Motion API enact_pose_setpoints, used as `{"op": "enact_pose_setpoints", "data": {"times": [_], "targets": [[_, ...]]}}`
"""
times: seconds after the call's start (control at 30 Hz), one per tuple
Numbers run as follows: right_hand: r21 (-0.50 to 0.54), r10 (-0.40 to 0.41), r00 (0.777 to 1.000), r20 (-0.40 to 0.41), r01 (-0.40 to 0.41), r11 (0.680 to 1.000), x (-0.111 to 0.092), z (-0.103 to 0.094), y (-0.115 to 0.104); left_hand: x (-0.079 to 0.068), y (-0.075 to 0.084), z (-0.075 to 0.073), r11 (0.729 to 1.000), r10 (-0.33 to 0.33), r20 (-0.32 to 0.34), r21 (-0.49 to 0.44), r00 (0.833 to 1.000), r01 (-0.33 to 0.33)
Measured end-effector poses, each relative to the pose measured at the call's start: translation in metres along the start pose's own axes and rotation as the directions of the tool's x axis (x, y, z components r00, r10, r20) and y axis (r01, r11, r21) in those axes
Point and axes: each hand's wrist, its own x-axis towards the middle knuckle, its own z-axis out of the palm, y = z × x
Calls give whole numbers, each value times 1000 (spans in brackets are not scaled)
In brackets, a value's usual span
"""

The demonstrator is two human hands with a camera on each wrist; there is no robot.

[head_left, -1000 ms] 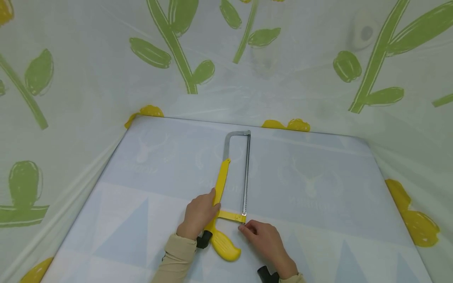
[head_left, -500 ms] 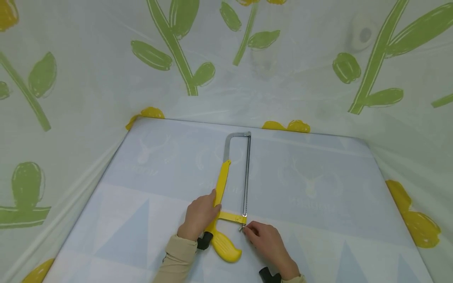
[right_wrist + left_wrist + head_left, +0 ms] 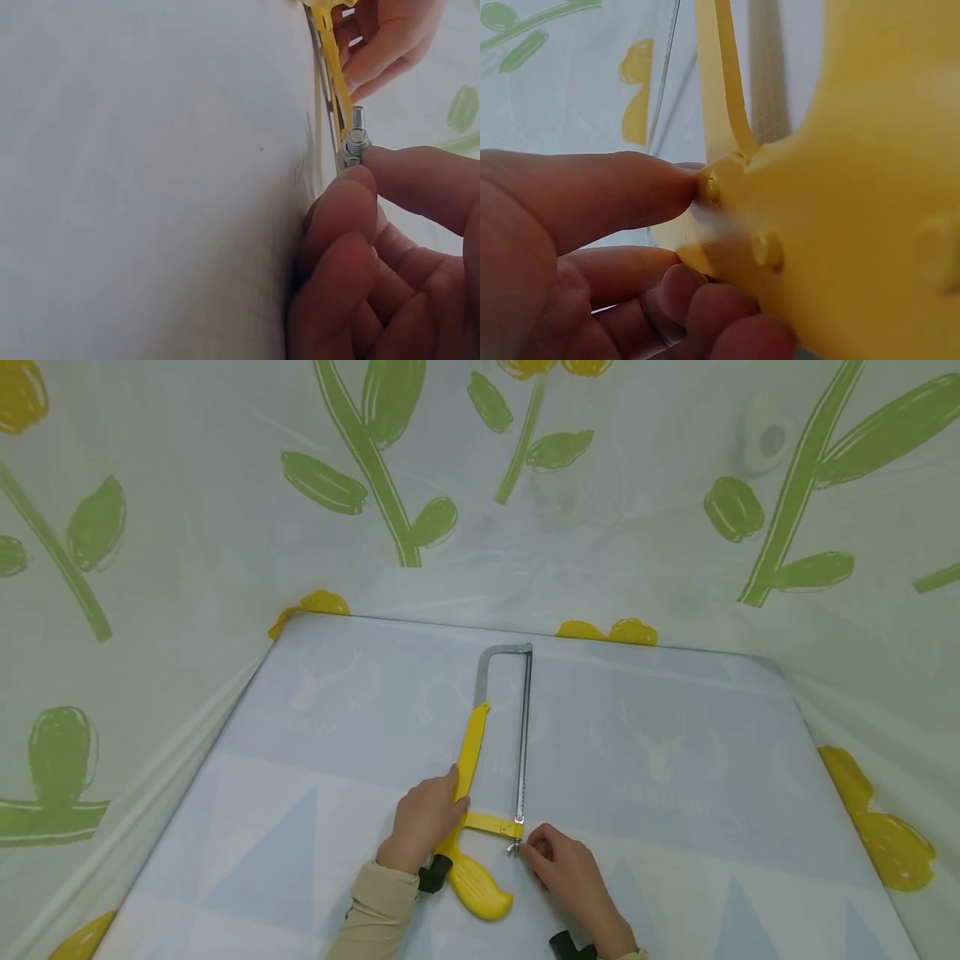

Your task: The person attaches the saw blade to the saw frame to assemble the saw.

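Observation:
A hacksaw with a yellow handle (image 3: 480, 889), a yellow-and-grey frame and a thin blade (image 3: 523, 735) lies on the table, its far end pointing away from me. My left hand (image 3: 423, 818) grips the yellow frame just above the handle; in the left wrist view its thumb and fingers (image 3: 630, 191) hold the yellow metal from both sides. At the near end of the blade, a small metal wing nut (image 3: 513, 848) sticks out of the frame. Thumb and fingertip of my right hand (image 3: 566, 864) pinch at this wing nut, seen closely in the right wrist view with its threaded end (image 3: 358, 137).
A pale table cover (image 3: 675, 760) with blue triangles and faint deer prints lies under the saw. White sheeting (image 3: 600, 543) printed with green stems and yellow flowers hangs behind and along both sides.
My right fingers have shifted slightly right along the wing nut, so more of it shows. The left hand keeps its grip and the hacksaw stays in place; the head view has tilted slightly.

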Motion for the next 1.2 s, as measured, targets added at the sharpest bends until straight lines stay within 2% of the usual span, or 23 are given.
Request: {"op": "enact_pose_setpoints", "data": {"times": [0.2,0.4,0.67,0.93,1.2], "targets": [[-2,-11,1000,-5,11,1000,0,0,2,0,0,1,1000,4,-3,1,1000,-4],[-45,-43,999,-4,43,998,1,1,5,-1,2,-1,999,-3,0,-36,1000,3],[-23,-39,999,25,39,999,0,-1,1,-3,2,-2,999,-4,0,-36,1000,4],[-110,-54,999,7,54,992,-1,1,-2,-1,3,-2,999,-12,13,-40,1000,13],[-148,-93,995,-25,89,985,1,2,-1,-3,2,-1,999,7,-13,-32,1000,-7]]}}
